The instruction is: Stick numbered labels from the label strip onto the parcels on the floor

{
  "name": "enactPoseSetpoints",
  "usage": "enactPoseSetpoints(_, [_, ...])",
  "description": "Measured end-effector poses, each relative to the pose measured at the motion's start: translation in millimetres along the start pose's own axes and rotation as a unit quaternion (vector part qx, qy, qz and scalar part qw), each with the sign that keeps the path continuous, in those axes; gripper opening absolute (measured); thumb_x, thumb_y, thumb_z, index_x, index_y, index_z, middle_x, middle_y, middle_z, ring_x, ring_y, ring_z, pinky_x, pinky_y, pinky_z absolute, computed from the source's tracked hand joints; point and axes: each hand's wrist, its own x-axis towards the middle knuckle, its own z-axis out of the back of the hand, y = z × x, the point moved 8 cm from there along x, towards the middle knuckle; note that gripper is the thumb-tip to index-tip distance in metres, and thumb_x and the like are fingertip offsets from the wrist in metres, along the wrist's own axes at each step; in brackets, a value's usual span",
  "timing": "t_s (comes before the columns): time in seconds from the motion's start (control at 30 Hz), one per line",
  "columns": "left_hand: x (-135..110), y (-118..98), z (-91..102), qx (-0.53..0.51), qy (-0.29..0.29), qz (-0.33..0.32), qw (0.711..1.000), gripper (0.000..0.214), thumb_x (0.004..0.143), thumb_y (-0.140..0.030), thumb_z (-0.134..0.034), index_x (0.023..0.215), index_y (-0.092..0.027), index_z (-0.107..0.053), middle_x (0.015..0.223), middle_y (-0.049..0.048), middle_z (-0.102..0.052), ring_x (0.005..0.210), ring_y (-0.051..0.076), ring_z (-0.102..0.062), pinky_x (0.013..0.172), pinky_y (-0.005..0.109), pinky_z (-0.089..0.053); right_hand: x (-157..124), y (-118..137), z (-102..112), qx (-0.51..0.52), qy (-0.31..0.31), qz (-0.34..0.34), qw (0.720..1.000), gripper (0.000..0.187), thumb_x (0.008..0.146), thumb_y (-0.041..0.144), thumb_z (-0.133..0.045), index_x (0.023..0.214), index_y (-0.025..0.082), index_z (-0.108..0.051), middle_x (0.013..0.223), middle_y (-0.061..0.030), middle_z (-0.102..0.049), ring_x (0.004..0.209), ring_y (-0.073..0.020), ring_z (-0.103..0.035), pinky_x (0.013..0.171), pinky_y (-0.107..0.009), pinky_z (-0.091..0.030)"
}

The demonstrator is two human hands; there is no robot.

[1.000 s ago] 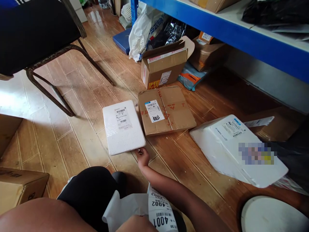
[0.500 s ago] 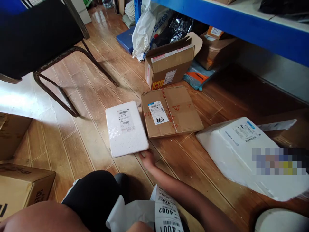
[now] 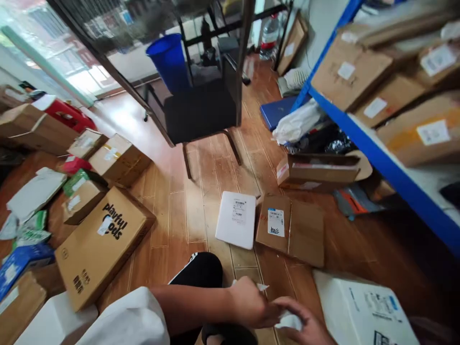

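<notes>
Apparently, the left hand (image 3: 249, 302) clenches white paper (image 3: 290, 320) at one end, while the curled right hand (image 3: 304, 318) grasps it opposite, presumably to steady it; the paper sits between both hands, above the floor (image 3: 201, 206). Beyond, the white box (image 3: 235, 225) and brown carton (image 3: 276, 227) lie flat, labels upward, likely for readability.

Paper (image 3: 291, 322); matt cardboard carton (image 3: 89, 239); glossy wood floor (image 3: 201, 213)

At your 8 o'clock, a brown carton (image 3: 102, 247) reads "playful Goods", G partly covered; the label (image 3: 237, 211) on the white package (image 3: 228, 233), 6 o'clock, is illegible.
</notes>
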Motion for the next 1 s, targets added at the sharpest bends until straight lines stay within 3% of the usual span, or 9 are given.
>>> enactPoseSetpoints(0.1, [-63.4,-28.4,86.4,0.033,-0.070,0.002,0.997,0.025,0.087,-0.040,-0.046,0.089,-0.022,-0.063,0.050,-0.0030,-0.059,0.041,0.012,-0.050,0.040,0.027,-0.027,-19.0,92.0,-52.5,-0.039,0.020,0.006,0.999,0.043,0.052,0.056,-0.074,0.079,0.023,-0.074,0.086,-0.0105,-0.072,0.086,-0.0309,-0.064,0.083,-0.040,-0.049])
enactPoseSetpoints(0.23, [-139.8,-73.2,222.2,0.090,-0.144,0.009,0.985,0.020,0.087,-0.039,-0.050,0.082,-0.022,-0.060,0.052,-0.0036,-0.055,0.048,0.012,-0.050,0.046,0.031,-0.027,-83.7,228.7,-117.3,-0.039,0.100,0.022,0.994,0.051,0.062,0.057,-0.069,0.098,0.021,-0.071,0.092,-0.0099,-0.071,0.089,-0.0281,-0.064,0.085,-0.036,-0.049])
enactPoseSetpoints(0.33, [-180.8,-98.7,320.0,0.135,-0.188,0.072,0.970,0.021,0.085,-0.040,-0.056,0.075,-0.022,-0.057,0.060,-0.0021,-0.057,0.063,0.015,-0.052,0.052,0.031,-0.029,-128.1,315.0,-143.6,-0.009,0.097,-0.003,0.995,0.059,0.068,0.065,-0.060,0.108,0.020,-0.066,0.097,-0.0095,-0.070,0.099,-0.0275,-0.062,0.090,-0.036,-0.047])
enactPoseSetpoints(0.4, [-204.9,-108.0,367.8,0.156,-0.211,0.139,0.955,0.026,0.083,-0.043,-0.057,0.069,-0.021,-0.054,0.070,-0.0001,-0.060,0.072,0.017,-0.052,0.058,0.031,-0.031,-144.1,355.8,-151.6,0.012,0.057,-0.004,0.998,0.068,0.064,0.071,-0.059,0.110,0.021,-0.063,0.108,-0.0095,-0.067,0.111,-0.0284,-0.056,0.095,-0.036,-0.044])
enactPoseSetpoints(0.47, [-229.2,-115.7,397.5,0.169,-0.241,0.190,0.937,0.023,0.083,-0.041,-0.057,0.072,-0.021,-0.054,0.081,0.0011,-0.061,0.077,0.017,-0.051,0.064,0.032,-0.034,-149.9,381.3,-158.9,0.032,0.029,-0.001,0.999,0.070,0.062,0.076,-0.056,0.108,0.024,-0.063,0.115,-0.0083,-0.064,0.117,-0.0288,-0.052,0.096,-0.036,-0.044])
enactPoseSetpoints(0.57, [-269.1,-125.3,416.9,0.167,-0.316,0.247,0.900,0.015,0.083,-0.033,-0.054,0.075,-0.020,-0.055,0.086,0.0016,-0.063,0.076,0.016,-0.051,0.069,0.033,-0.035,-143.4,406.7,-178.3,0.031,0.039,-0.012,0.999,0.065,0.059,0.075,-0.059,0.099,0.024,-0.065,0.109,-0.0075,-0.066,0.111,-0.0298,-0.055,0.090,-0.036,-0.047])
enactPoseSetpoints(0.73, [-342.2,-116.9,429.2,0.041,-0.436,0.361,0.823,0.016,0.085,-0.031,-0.051,0.086,-0.021,-0.063,0.091,0.0050,-0.065,0.081,0.018,-0.055,0.071,0.032,-0.041,-117.8,487.9,-261.2,-0.023,0.230,0.067,0.971,0.041,0.066,0.056,-0.070,0.083,0.019,-0.066,0.075,-0.0035,-0.066,0.074,-0.0218,-0.060,0.069,-0.030,-0.048])
enactPoseSetpoints(0.87, [-399.9,-85.5,470.5,-0.102,-0.513,0.377,0.765,0.033,0.088,-0.028,-0.045,0.117,-0.019,-0.059,0.105,0.0115,-0.062,0.093,0.020,-0.059,0.079,0.032,-0.047,-73.3,568.3,-324.4,-0.051,0.264,0.139,0.953,0.032,0.072,0.050,-0.068,0.078,0.018,-0.066,0.070,-0.0030,-0.063,0.066,-0.0194,-0.056,0.062,-0.029,-0.045])
enactPoseSetpoints(1.0, [-452.2,-28.9,536.6,-0.222,-0.570,0.338,0.715,0.034,0.093,-0.033,-0.037,0.113,-0.022,-0.062,0.099,0.0083,-0.065,0.091,0.020,-0.060,0.082,0.031,-0.046,-6.1,644.1,-382.6,-0.026,0.263,0.172,0.949,0.030,0.070,0.048,-0.070,0.077,0.019,-0.065,0.070,-0.0040,-0.063,0.066,-0.0197,-0.055,0.062,-0.030,-0.045])
